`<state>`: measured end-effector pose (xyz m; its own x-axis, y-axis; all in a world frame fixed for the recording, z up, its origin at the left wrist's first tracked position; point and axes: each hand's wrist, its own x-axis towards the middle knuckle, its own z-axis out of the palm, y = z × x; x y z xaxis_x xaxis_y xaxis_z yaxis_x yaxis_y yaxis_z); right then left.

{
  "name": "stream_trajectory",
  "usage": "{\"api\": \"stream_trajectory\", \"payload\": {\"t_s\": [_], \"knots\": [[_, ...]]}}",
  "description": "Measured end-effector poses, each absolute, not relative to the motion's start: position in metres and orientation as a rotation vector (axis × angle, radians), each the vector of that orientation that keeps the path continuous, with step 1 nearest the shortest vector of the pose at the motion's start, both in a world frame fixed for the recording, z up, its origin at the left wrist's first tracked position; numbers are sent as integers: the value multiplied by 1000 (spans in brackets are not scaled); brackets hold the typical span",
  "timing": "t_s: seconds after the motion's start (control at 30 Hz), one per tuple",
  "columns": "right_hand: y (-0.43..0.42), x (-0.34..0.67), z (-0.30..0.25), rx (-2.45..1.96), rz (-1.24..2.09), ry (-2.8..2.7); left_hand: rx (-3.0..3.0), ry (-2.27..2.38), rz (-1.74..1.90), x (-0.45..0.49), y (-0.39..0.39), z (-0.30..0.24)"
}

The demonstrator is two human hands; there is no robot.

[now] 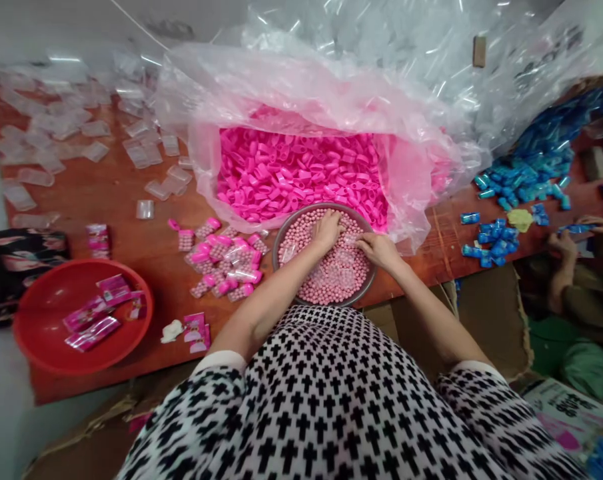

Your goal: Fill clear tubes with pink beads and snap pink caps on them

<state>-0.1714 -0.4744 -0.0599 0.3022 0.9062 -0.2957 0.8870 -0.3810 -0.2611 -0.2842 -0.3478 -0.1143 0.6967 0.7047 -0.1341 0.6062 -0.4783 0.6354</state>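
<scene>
A grey bowl [275,250] full of small pink beads [326,291] sits at the table's front edge, close to my body. Over the beads, my left hand [326,230] has its fingers curled together and dipped among them; whatever they hold is hidden. My right hand [380,249] reaches across the bowl's right rim with thumb and fingers pinched, at a clear plastic piece [350,241] too small to make out well. Other clear containers lie in the beads. Left of the bowl is a pile of bead-filled clear containers with pink caps [231,257].
Behind the bowl, a plastic bag [206,160] holds bright pink caps [301,173]. Clear empty containers [96,129] lie at left. A red basin [46,293] holds pink packets [92,333]. Blue pieces [498,240] lie at right, near another person's hands [564,247].
</scene>
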Motion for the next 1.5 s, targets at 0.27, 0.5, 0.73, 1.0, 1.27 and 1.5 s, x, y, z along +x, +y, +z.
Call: {"api": "stream_trajectory", "payload": {"t_s": [0.27, 0.5, 0.73, 1.0, 1.27, 1.5], "knots": [[-454, -134, -70, -2142, 423, -1365, 1782, 582, 633, -338, -352, -110], [-400, -110, -61, -2276, 228, -1554, 1448, 708, 722, -383, -369, -96], [-356, -111, -58, -2412, -56, -2163, 1322, 746, 734, -391, -376, -87], [-374, -123, -44, -2144, 37, -2105, 1488, 787, 804, -378, -360, -87], [-427, -203, -28, -1534, 406, -1802, 1684, 673, 877, -374, -369, -79], [-440, -221, -16, -1614, 308, -1845, 1672, 694, 886, -381, -379, -67]]}}
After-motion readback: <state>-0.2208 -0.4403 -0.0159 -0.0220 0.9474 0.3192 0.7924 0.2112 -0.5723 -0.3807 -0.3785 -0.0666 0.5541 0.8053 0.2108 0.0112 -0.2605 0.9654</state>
